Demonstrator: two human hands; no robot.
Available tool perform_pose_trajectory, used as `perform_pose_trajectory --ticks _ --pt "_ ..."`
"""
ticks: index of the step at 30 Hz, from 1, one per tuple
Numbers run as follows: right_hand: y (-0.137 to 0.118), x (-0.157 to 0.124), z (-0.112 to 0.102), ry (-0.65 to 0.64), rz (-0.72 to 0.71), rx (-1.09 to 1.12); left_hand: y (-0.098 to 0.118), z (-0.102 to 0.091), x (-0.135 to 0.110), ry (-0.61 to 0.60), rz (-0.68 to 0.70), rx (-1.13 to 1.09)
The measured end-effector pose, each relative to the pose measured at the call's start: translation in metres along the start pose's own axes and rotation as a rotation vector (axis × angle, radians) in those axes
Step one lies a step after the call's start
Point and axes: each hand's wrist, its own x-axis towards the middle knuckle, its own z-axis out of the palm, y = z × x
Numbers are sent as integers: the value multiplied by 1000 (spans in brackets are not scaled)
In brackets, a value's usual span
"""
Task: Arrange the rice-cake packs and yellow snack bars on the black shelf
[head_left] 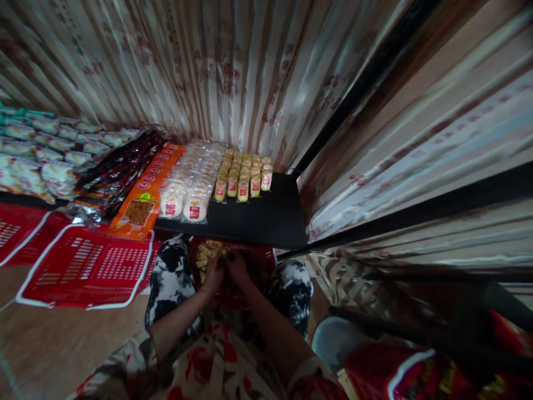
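Observation:
Between my knees stands a red basket (266, 254) in shadow under the shelf edge, with a heap of small yellow wrapped snacks (204, 253) in its left part. My left hand (214, 275) reaches in at the right side of the heap, its fingers curled down. Close beside it, my right hand (236, 265) is also in the basket, fingers bent. Dim light and the hands themselves hide what the fingers hold. On the black shelf (258, 219) above, yellow snack packets (242, 189) stand in rows, beside clear packs of round white crackers (195, 208).
Left along the shelf lie an orange snack bag (144, 191), dark shiny packets (120, 172) and white packets (58, 178). An empty red basket (89, 266) with a white handle rests on the floor. Striped sheeting (233, 72) hangs behind; a pale bucket (339, 339) stands lower right.

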Motion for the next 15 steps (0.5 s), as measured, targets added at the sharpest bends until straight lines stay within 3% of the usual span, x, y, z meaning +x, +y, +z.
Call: perform_pose_trajectory --ticks 7,15 --pt "-9 -19 -19 61 -93 212 33 -9 -24 -59 -19 -44" --pt "-16 -38 -52 152 -155 469 59 -8 -38 -162 87 -174"
